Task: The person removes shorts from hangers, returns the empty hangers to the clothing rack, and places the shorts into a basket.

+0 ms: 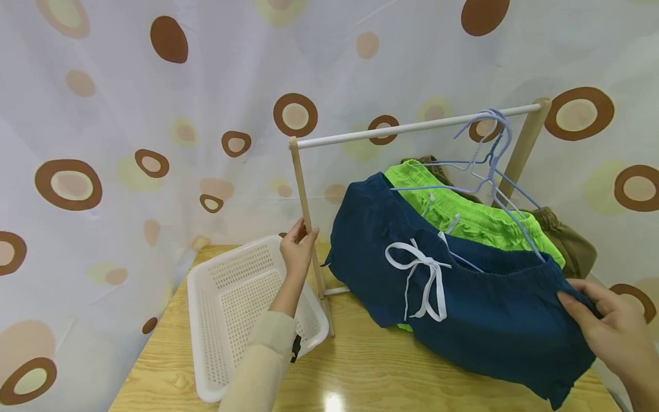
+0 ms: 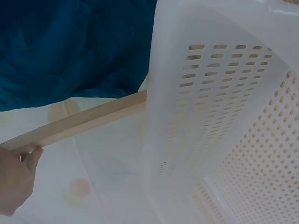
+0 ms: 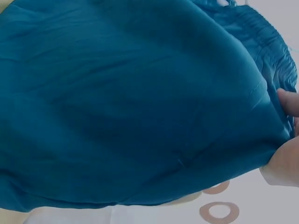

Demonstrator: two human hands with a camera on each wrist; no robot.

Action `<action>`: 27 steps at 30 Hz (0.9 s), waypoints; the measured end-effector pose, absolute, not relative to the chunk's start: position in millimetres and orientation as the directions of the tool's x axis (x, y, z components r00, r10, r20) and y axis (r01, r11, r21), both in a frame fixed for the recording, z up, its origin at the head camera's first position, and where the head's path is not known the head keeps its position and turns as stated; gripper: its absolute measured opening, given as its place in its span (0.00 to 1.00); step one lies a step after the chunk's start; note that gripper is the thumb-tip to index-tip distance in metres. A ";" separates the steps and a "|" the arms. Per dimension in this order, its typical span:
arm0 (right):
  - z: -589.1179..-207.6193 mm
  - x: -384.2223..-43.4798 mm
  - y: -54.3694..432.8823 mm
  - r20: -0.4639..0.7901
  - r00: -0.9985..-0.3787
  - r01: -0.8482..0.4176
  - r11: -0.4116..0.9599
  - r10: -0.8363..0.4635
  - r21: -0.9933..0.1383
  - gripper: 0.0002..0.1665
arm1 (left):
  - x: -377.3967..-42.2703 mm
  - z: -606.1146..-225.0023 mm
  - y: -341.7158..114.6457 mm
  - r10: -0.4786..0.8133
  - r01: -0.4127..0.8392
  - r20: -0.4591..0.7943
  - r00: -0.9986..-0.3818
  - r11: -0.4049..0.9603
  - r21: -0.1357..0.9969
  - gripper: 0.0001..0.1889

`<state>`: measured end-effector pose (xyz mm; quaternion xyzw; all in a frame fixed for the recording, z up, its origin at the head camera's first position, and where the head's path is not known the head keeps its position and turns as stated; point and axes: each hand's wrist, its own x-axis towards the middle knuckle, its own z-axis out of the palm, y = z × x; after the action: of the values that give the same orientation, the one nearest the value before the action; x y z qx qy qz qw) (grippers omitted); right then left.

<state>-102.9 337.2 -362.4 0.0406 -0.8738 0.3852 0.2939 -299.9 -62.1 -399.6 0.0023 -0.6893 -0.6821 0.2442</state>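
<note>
Navy shorts (image 1: pixel 479 320) with a white drawstring bow hang from a lavender hanger (image 1: pixel 494 166) on the rack's white rail (image 1: pixel 412 127). My right hand (image 1: pixel 612 320) pinches the side of their waistband and draws it outward; in the right wrist view the cloth (image 3: pixel 140 112) spreads broad and the thumb presses its edge. My left hand (image 1: pixel 298 252) grips the wooden left post (image 1: pixel 301 189) of the rack, thumb and fingers around it, seen also in the left wrist view as a hand (image 2: pixel 17 179) at the post's end. Bright green shorts (image 1: pixel 453 214) and brown shorts (image 1: pixel 571 240) hang behind the navy pair.
A white perforated plastic basket (image 1: pixel 198 320) stands on the wooden table (image 1: pixel 370 377), left of the rack and under my left forearm. The rack's right post (image 1: pixel 525 143) rises behind the hangers. A patterned curtain (image 1: pixel 231 68) hangs behind everything.
</note>
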 end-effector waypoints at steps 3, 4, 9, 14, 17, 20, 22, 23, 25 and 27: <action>-367.7 -100.7 339.9 0.514 -0.847 -0.283 0.704 0.136 -0.651 0.25 | -294.8 -401.4 -65.6 -0.339 0.326 0.341 -0.877 0.103 0.940 0.23; -368.9 -100.3 340.8 0.497 -0.859 -0.279 0.698 0.126 -0.659 0.25 | -293.1 -401.5 -66.8 -0.346 0.328 0.348 -0.872 0.115 0.938 0.23; -373.4 -100.5 343.4 0.470 -0.881 -0.305 0.697 0.052 -0.649 0.24 | -284.7 -402.5 -75.0 -0.364 0.372 0.400 -0.841 0.147 0.916 0.23; -377.7 -99.8 343.5 0.462 -0.887 -0.356 0.671 -0.023 -0.650 0.22 | -275.7 -403.0 -83.5 -0.298 0.409 0.431 -0.852 0.135 0.902 0.23; -380.7 -98.7 343.3 0.459 -0.885 -0.391 0.648 -0.071 -0.654 0.21 | -269.4 -399.9 -87.9 -0.201 0.427 0.440 -0.875 0.106 0.898 0.23; -382.4 -98.7 343.5 0.462 -0.878 -0.429 0.629 -0.123 -0.648 0.21 | -262.3 -392.8 -91.7 -0.059 0.450 0.455 -0.889 0.081 0.889 0.23; -382.8 -99.1 343.7 0.460 -0.873 -0.455 0.606 -0.161 -0.652 0.20 | -258.0 -388.2 -94.4 0.060 0.474 0.470 -0.881 0.091 0.876 0.24; -383.0 -99.7 343.5 0.463 -0.868 -0.472 0.592 -0.180 -0.653 0.20 | -255.7 -385.8 -95.6 0.118 0.483 0.470 -0.875 0.116 0.868 0.26; -382.9 -100.5 342.6 0.462 -0.861 -0.495 0.563 -0.213 -0.661 0.20 | -251.2 -380.7 -98.1 0.230 0.505 0.464 -0.855 0.171 0.846 0.31; -382.5 -101.6 341.0 0.467 -0.848 -0.522 0.540 -0.249 -0.660 0.21 | -247.7 -375.8 -100.5 0.320 0.516 0.435 -0.841 0.237 0.823 0.34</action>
<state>-101.6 341.0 -382.5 0.2235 -0.8626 0.4245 0.1609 -247.7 -100.5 -375.8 -0.2675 -0.7816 -0.5566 0.0878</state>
